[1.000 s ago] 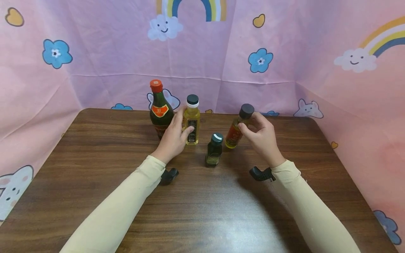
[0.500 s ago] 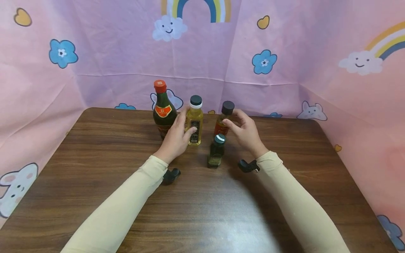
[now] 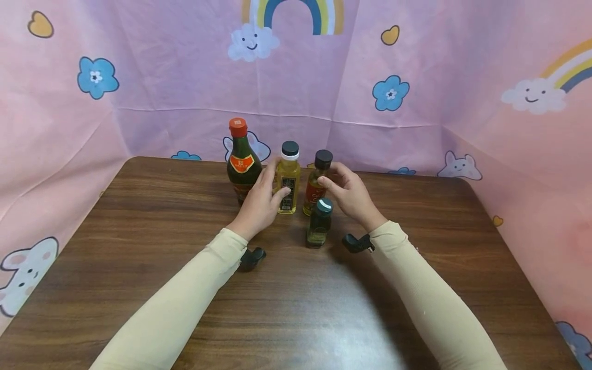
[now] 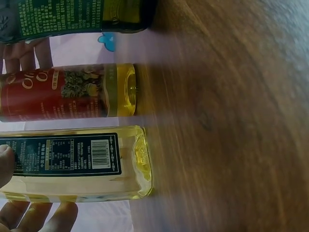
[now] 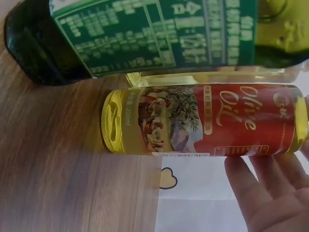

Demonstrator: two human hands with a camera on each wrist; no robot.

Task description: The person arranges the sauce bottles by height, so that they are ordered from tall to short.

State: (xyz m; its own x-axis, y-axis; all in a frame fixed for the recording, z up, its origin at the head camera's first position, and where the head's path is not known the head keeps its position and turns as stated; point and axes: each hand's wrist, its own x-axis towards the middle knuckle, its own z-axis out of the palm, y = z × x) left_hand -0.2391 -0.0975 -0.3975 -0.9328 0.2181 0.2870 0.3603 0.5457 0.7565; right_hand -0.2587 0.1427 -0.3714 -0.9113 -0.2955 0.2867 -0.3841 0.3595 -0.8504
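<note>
My left hand (image 3: pixel 259 206) holds a clear bottle of yellow oil (image 3: pixel 289 172) with a dark cap, thumb on the front and fingers behind. Its dark barcode label (image 4: pixel 79 157) shows large in the left wrist view. Just to its right stands a round olive oil bottle (image 3: pixel 314 191) with a red label and black cap, held near its top by my right hand (image 3: pixel 355 198). Fingertips (image 5: pixel 240 169) lie along that bottle's side in the right wrist view. A small dark green bottle (image 3: pixel 318 226) stands in front of the olive oil bottle, partly covering its base.
A tall dark green bottle (image 3: pixel 241 154) with a red cap stands left of the yellow oil, partly behind my left hand. All stand toward the back of a brown wooden table (image 3: pixel 296 308). A patterned pink cloth (image 3: pixel 296 92) hangs behind and at both sides.
My right hand has brought the olive oil bottle leftward, from right of the small green bottle to beside the yellow oil, and it is now upright. My left hand keeps its hold; the view shifts slightly.
</note>
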